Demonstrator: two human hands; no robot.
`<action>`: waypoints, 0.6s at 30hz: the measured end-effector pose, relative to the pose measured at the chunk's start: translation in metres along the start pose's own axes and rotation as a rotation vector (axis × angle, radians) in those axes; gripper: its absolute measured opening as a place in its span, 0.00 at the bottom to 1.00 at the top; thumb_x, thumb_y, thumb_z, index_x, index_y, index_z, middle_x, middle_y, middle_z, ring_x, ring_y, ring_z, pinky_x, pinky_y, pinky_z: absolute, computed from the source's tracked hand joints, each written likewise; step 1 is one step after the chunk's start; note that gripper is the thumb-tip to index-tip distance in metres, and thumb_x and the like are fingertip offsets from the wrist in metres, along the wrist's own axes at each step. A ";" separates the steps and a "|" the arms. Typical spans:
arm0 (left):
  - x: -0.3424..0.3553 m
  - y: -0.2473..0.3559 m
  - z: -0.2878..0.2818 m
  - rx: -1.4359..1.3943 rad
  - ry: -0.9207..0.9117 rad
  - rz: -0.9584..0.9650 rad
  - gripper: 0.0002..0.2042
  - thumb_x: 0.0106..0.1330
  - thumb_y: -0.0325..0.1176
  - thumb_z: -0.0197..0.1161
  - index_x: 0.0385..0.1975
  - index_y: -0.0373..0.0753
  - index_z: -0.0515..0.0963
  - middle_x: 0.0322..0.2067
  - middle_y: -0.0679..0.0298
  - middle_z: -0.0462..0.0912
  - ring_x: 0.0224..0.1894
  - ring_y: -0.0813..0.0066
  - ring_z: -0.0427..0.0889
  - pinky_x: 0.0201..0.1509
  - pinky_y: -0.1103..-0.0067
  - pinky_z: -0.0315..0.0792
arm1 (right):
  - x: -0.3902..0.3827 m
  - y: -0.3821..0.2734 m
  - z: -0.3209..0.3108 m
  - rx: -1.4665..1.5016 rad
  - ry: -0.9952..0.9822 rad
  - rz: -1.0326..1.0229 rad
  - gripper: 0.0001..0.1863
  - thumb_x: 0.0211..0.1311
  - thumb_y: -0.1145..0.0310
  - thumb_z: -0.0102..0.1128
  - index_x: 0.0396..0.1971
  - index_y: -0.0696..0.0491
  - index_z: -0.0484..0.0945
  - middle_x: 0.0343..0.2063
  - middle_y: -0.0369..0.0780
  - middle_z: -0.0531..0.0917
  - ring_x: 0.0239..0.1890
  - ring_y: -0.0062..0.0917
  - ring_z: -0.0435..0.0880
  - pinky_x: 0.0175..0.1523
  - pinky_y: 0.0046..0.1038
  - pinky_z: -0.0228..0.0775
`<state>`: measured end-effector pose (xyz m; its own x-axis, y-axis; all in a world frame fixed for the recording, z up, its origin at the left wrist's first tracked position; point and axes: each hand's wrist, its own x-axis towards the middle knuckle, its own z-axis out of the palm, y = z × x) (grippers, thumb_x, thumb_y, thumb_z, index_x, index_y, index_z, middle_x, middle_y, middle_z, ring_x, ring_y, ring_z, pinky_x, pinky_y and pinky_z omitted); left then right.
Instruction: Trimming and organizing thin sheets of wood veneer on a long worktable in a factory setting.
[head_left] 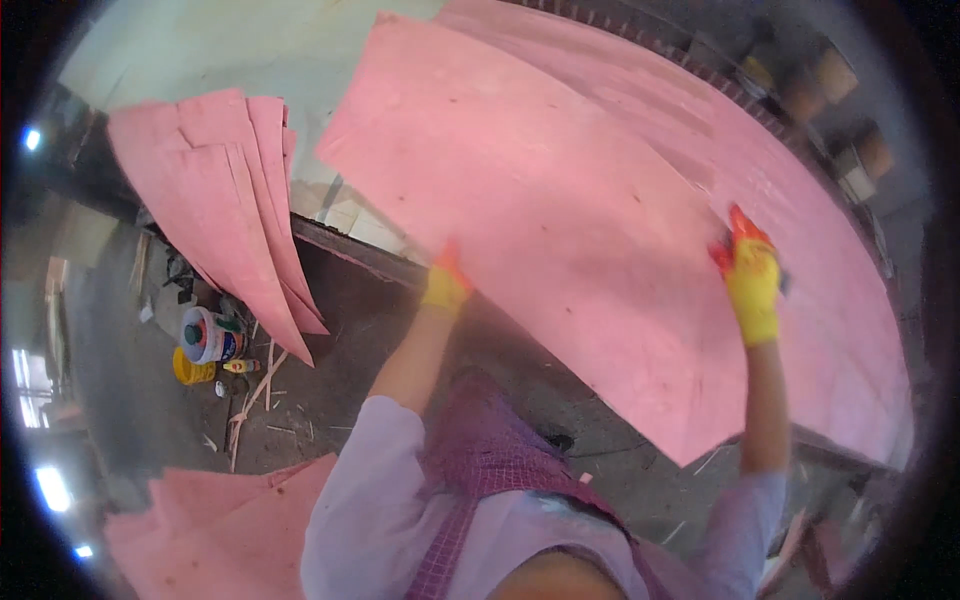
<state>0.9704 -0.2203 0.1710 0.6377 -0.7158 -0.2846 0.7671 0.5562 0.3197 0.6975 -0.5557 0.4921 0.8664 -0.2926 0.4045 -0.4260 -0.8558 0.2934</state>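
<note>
from my station i see a thin pink sheet, long, flat and dark-specked, slanting across the bench, its near corner jutting past the bench's edge.

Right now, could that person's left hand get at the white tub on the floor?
Probably not without leaning down: the white tub stands on the floor, off to the left, while the left hand is at the edge of a pink sheet. Nothing obvious blocks the space between.

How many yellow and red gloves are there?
2: the left glove is at the lower-left edge of the large pink sheet; the right glove is at its right edge. More could be hidden.
</note>
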 end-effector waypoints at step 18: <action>0.039 0.193 -0.132 0.271 0.563 -0.047 0.23 0.67 0.45 0.50 0.57 0.38 0.64 0.53 0.58 0.72 0.54 0.54 0.71 0.58 0.55 0.65 | -0.109 -0.239 0.212 2.078 -0.084 2.134 0.16 0.52 0.56 0.67 0.19 0.50 0.72 0.14 0.36 0.75 0.12 0.19 0.70 0.15 0.22 0.59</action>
<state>1.1531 -0.0850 0.1019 0.5995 -0.3634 -0.7131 0.7973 0.3494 0.4922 0.7598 -0.4096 0.1945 0.2091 -0.4846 -0.8494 0.3044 0.8577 -0.4144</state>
